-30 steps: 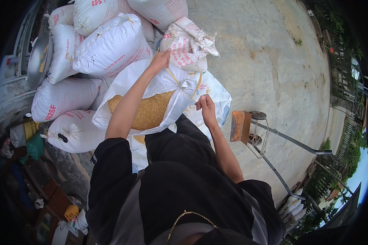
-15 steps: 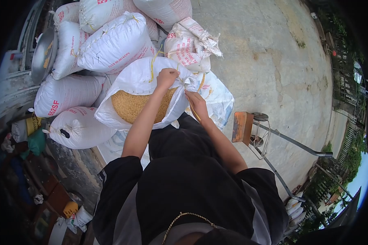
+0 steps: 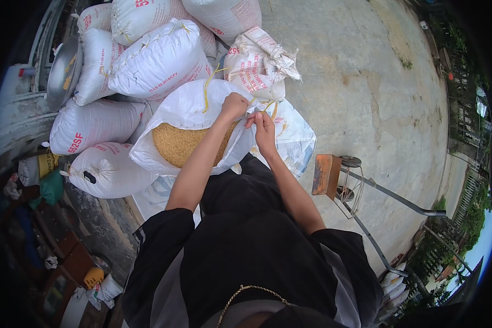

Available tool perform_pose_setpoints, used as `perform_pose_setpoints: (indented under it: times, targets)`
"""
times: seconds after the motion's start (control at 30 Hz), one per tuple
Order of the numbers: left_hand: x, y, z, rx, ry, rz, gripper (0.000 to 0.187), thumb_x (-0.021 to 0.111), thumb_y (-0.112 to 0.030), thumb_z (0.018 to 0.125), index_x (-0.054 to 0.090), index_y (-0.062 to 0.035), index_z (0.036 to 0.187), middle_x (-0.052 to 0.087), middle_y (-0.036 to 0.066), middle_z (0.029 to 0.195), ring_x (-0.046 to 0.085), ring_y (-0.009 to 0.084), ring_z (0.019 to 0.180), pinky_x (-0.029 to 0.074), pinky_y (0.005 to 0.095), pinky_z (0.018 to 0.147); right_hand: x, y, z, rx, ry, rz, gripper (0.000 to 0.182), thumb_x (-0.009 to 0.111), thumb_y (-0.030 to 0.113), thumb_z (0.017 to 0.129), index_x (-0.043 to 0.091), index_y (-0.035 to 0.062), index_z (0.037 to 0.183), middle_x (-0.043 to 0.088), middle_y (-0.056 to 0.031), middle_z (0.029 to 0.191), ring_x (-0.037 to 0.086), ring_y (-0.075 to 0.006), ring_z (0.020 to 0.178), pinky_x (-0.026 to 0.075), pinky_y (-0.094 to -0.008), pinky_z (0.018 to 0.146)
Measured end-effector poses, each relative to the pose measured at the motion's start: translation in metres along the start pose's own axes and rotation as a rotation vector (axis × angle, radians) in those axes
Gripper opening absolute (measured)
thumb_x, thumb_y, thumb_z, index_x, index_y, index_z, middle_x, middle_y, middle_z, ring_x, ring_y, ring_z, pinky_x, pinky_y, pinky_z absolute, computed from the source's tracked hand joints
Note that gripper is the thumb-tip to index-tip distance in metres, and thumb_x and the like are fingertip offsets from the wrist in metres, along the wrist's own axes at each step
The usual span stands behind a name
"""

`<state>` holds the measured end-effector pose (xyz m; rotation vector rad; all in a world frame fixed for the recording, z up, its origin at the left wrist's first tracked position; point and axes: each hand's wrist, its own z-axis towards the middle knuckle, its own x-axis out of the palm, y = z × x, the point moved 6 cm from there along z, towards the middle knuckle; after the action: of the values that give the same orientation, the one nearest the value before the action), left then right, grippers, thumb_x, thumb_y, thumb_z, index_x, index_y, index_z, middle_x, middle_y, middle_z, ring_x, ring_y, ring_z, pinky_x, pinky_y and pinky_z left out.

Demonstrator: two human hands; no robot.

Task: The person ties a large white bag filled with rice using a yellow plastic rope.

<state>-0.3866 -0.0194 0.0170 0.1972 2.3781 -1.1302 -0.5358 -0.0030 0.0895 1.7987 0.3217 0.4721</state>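
A white woven sack [image 3: 188, 95] lies with its mouth open, and golden grain [image 3: 175, 145], perhaps unhusked rice, shows inside. My left hand [image 3: 235, 106] is closed at the gathered right corner of the mouth, where a short bit of yellow string [image 3: 252, 101] shows beside the fingers. Just right of it, my right hand [image 3: 264, 129] is pinched at the same corner, thumb and forefinger together. The fingers partly hide the gathered cloth and the string. Another yellow string [image 3: 206, 95] hangs loose over the sack's far side.
Several filled white sacks [image 3: 153, 60] are piled behind and to the left. A crumpled, printed sack [image 3: 254, 65] stands beyond my hands. A metal basin [image 3: 63, 74] leans at the far left. Flattened sacking [image 3: 295, 136] lies underneath; a hand cart [image 3: 327, 175] stands on the concrete at right.
My right hand has risen from below the gathered corner to meet my left hand there. The string that ran down along my right wrist no longer shows there.
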Motion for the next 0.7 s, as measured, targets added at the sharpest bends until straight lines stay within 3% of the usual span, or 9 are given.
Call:
perform_pose_setpoints:
  times: [0.07,0.17,0.23,0.27,0.33,0.37,0.43,0.53,0.7]
  targets:
    - [-0.004,-0.003,-0.004,0.065,0.023,0.010,0.018,0.069,-0.026,0.080,0.078,-0.0102,0.080,0.072,0.014,0.082,0.070,0.0280,0.081,0.053,0.0374,0.077,-0.001,-0.001,0.003,0.020,-0.087,0.187,0.033,0.037,0.026,0.106,0.055,0.0020,0.093,0.059,-0.0059,0.071,0.057,-0.0143,0.073,0.048,-0.0314,0.079]
    - [-0.006,-0.017,-0.009,0.092,0.213,-0.110,0.019,0.064,-0.019,0.087,0.074,-0.0028,0.092,0.073,0.014,0.088,0.069,0.0237,0.078,0.053,0.0355,0.076,-0.010,-0.011,0.003,0.052,-0.206,0.383,0.032,0.038,0.026,0.106,0.054,0.0037,0.090,0.051,-0.0018,0.063,0.051,-0.0123,0.065,0.047,-0.0309,0.075]
    - [-0.007,-0.024,-0.011,0.011,0.215,-0.698,0.017,0.057,-0.010,0.092,0.064,0.0030,0.100,0.069,0.011,0.081,0.063,0.0191,0.068,0.052,0.0326,0.069,-0.014,-0.018,0.001,0.098,-0.190,0.412,0.031,0.039,0.027,0.106,0.054,0.0047,0.090,0.045,0.0001,0.060,0.046,-0.0114,0.060,0.046,-0.0309,0.074]
    - [-0.005,-0.020,-0.007,0.012,0.223,-0.692,0.017,0.057,-0.010,0.092,0.064,0.0030,0.100,0.069,0.011,0.081,0.063,0.0191,0.068,0.052,0.0326,0.069,-0.015,-0.023,-0.001,0.145,-0.165,0.440,0.030,0.040,0.027,0.106,0.054,0.0057,0.089,0.040,0.0019,0.057,0.041,-0.0105,0.056,0.045,-0.0308,0.073]
    - [0.007,0.000,0.006,-0.208,0.312,-1.048,0.010,0.052,-0.005,0.093,0.055,0.0010,0.099,0.055,0.004,0.072,0.049,0.0136,0.057,0.044,0.0284,0.055,-0.020,-0.039,-0.011,0.175,-0.166,0.436,0.030,0.041,0.027,0.105,0.054,0.0057,0.089,0.035,0.0030,0.056,0.037,-0.0099,0.054,0.044,-0.0304,0.071]
    - [0.005,0.003,0.013,-0.207,0.321,-1.040,0.010,0.052,-0.005,0.093,0.055,0.0010,0.099,0.055,0.004,0.072,0.049,0.0136,0.057,0.044,0.0284,0.055,-0.019,-0.042,-0.013,0.207,-0.157,0.428,0.029,0.041,0.026,0.105,0.054,0.0057,0.089,0.031,0.0040,0.054,0.033,-0.0092,0.052,0.043,-0.0300,0.069]
    - [0.010,0.014,0.021,-0.343,0.430,-1.004,0.007,0.051,0.000,0.090,0.054,0.0014,0.097,0.045,0.001,0.066,0.038,0.0111,0.051,0.034,0.0257,0.046,-0.022,-0.045,-0.018,0.208,-0.162,0.471,0.030,0.041,0.025,0.105,0.054,0.0055,0.087,0.031,0.0042,0.054,0.032,-0.0086,0.051,0.043,-0.0295,0.069]
    - [0.016,0.015,0.030,-0.366,0.441,-0.866,0.010,0.052,0.004,0.087,0.054,0.0022,0.097,0.047,0.002,0.068,0.035,0.0106,0.049,0.030,0.0251,0.043,-0.031,-0.049,-0.029,0.218,-0.177,0.561,0.030,0.041,0.024,0.105,0.054,0.0052,0.085,0.031,0.0043,0.054,0.030,-0.0080,0.050,0.043,-0.0292,0.068]
    - [0.012,0.010,0.027,-0.281,0.472,-0.743,0.009,0.053,0.000,0.089,0.056,0.0027,0.098,0.047,0.002,0.067,0.036,0.0103,0.049,0.032,0.0245,0.044,-0.043,-0.058,-0.046,0.247,-0.141,0.676,0.030,0.041,0.024,0.105,0.054,0.0048,0.085,0.029,0.0041,0.054,0.029,-0.0086,0.050,0.043,-0.0300,0.069]
